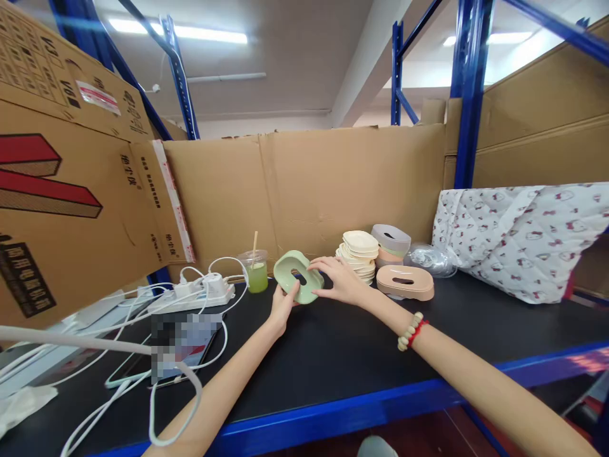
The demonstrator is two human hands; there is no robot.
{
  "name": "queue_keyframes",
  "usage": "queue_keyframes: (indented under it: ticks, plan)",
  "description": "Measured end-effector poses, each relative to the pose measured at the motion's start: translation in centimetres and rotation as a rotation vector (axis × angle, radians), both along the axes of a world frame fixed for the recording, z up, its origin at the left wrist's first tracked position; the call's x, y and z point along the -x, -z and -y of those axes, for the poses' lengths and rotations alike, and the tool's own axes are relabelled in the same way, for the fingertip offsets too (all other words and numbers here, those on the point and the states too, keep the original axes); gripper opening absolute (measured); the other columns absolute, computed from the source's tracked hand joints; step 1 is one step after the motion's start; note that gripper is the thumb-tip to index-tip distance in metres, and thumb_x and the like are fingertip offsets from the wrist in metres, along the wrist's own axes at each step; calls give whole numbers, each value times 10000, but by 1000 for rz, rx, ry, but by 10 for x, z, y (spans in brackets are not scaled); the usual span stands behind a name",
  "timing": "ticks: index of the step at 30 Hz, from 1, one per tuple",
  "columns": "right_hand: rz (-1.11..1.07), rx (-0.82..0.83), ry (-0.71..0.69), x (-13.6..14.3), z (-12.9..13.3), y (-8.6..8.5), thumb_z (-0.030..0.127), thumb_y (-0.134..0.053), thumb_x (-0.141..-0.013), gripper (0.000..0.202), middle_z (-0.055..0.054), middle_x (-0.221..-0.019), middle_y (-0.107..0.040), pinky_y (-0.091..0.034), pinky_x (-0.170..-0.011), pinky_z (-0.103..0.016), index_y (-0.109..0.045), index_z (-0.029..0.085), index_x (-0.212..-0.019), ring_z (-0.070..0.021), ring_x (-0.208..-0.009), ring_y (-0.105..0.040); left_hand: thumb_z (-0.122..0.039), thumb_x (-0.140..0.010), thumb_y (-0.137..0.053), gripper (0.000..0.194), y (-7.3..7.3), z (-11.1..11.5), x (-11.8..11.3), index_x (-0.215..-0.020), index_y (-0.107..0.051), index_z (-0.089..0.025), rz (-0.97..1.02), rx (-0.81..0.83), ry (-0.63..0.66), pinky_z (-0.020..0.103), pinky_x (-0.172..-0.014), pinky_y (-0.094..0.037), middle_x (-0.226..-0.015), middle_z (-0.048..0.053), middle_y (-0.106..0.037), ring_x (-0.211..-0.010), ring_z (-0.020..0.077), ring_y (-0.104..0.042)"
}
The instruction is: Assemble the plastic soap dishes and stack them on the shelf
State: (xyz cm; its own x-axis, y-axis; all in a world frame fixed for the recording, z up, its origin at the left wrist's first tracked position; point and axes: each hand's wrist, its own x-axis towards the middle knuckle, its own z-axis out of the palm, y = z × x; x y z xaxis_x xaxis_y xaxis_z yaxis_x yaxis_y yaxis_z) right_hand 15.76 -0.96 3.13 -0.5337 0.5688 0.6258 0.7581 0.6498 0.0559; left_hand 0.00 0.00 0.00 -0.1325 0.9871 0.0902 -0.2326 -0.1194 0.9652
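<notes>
A light green oval plastic dish with a slot in its middle [284, 271] is held up over the black tabletop, tilted so its hollow side faces me. My left hand [284, 306] grips its lower edge, thumb on the front near the slot and the other fingers hidden behind. My right hand [339, 279] curves round the dish's right end, thumb and fingertips at the rim. Right of that hand rise a stack of cream plastic pieces [360, 242] and a pink slotted oval piece [405, 279]. Behind them, a grey slotted piece [391, 236] tops another stack.
A cup of green drink with a straw [258, 277] and a white power strip [214, 291] stand left of the hands. White cables cross a phone or tablet [190, 343]. Clear plastic packaging [431, 260] and a patterned quilted bag [518, 238] lie right. Cardboard [314, 190] walls the back.
</notes>
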Motion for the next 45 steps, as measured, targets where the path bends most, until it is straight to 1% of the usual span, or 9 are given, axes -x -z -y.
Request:
queue_keyframes:
  ticks: [6, 9, 11, 16, 26, 30, 35, 41, 45]
  plan:
    - [-267, -214, 435, -30, -26, 2, 177, -369, -852, 394, -103, -1206, -533, -289, -1018, -411, -565, 194, -1193, -194, -1149, -457, -248, -760, -633, 125, -4, -6, 6, -800, -600, -135, -39, -23, -68, 199, -533, -454, -753, 44, -665, -615, 124, -603]
    - [-311, -152, 629, -60, -33, 9, 156, -391, -836, 394, -120, -1161, -552, -355, -943, -388, -590, 173, -1176, -209, -1085, -479, -236, -808, -580, 127, -3, -4, 4, -741, -603, -131, -93, -14, -42, 178, -555, -445, -683, 34, -664, -610, 113, -603]
    - [-317, -102, 656, -75, -35, 12, 158, -403, -838, 377, -106, -1104, -574, -401, -851, -328, -608, 191, -1153, -189, -1018, -495, -241, -849, -529, 173, -2, -2, 2, -743, -607, -127, -111, 21, -24, 173, -559, -450, -677, 40, -672, -616, 113, -615]
    - [-391, -80, 582, -84, -40, 13, 162, -458, -827, 311, -71, -1001, -587, -411, -705, -233, -669, 219, -1048, -138, -913, -496, -252, -911, -431, 238, -4, -2, 1, -936, -629, -124, -42, 169, 9, 223, -581, -515, -846, 83, -709, -695, 148, -668]
    - [-582, -158, 406, -83, -34, 14, 195, -507, -817, 263, -62, -950, -587, -453, -774, -270, -697, 240, -994, -144, -945, -493, -305, -938, -359, 367, -8, 1, 2, -1088, -632, -111, 90, 202, 122, 310, -736, -544, -908, 117, -717, -807, 206, -692]
    - [-476, -164, 208, -56, -26, 19, 249, -482, -849, 261, -59, -917, -591, -463, -821, -276, -689, 249, -1008, -129, -920, -506, -325, -928, -376, 382, -8, 1, 2, -1089, -644, -106, 129, 154, 179, 309, -796, -528, -953, 126, -712, -871, 217, -681]
    - [-249, -20, -81, -9, -19, 36, 285, -477, -863, 238, -49, -891, -607, -461, -741, -208, -705, 216, -859, -94, -880, -529, -328, -943, -323, 388, -8, 0, -1, -1110, -623, -148, 238, 162, 221, 302, -806, -523, -1024, 100, -699, -894, 190, -666]
    - [-236, -8, -231, 4, -17, 44, 266, -568, -809, 190, -40, -890, -597, -477, -781, -189, -691, 201, -937, -73, -867, -549, -159, -874, -397, 278, -14, -4, 4, -1006, -642, -158, 318, 109, 261, 228, -652, -530, -829, 38, -714, -685, 130, -650]
    - [-142, 16, -204, 2, -15, 46, 210, -496, -844, 203, -38, -868, -586, -450, -688, -153, -690, 204, -905, -70, -866, -537, -233, -809, -537, 190, -15, -7, 9, -933, -653, -148, 283, 109, 257, 244, -623, -531, -758, 41, -701, -673, 158, -649]
